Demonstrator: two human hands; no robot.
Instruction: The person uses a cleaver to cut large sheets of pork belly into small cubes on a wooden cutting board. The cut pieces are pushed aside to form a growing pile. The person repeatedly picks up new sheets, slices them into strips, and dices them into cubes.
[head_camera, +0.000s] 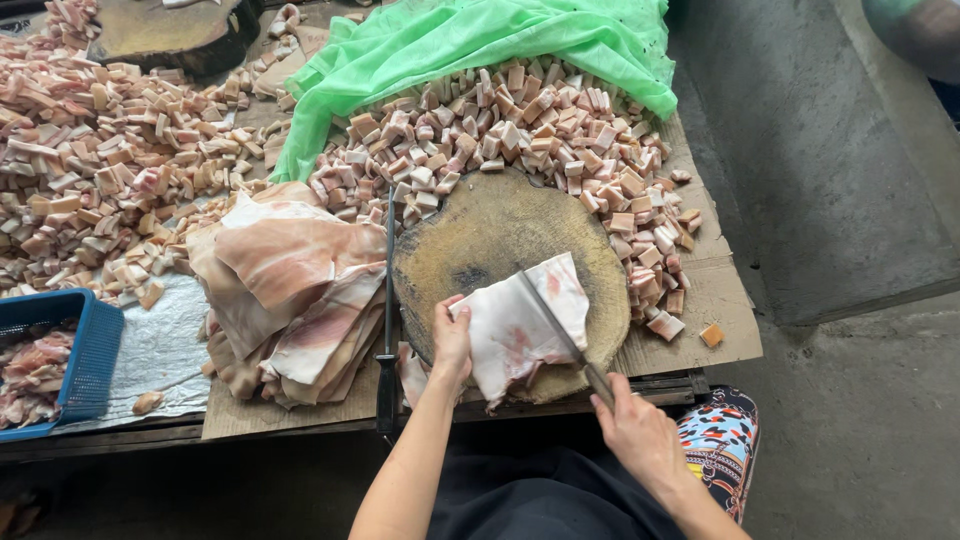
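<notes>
A slab of raw pork skin and fat lay draped over the near half of a round wooden chopping block, which sat toward the near right corner of the worktop. The left hand pressed on the slab's left edge, its grip closed on the meat with fingers curled over the rim. The right hand had its grip clamped around the handle of a cleaver, whose blade rested across the slab. Just left of the block lay a long sharpening steel beside a stack of uncut slabs. Cut cubes of pork ringed the block's far side, partly under a green mesh cloth. A blue basket stood at the near left edge.
</notes>
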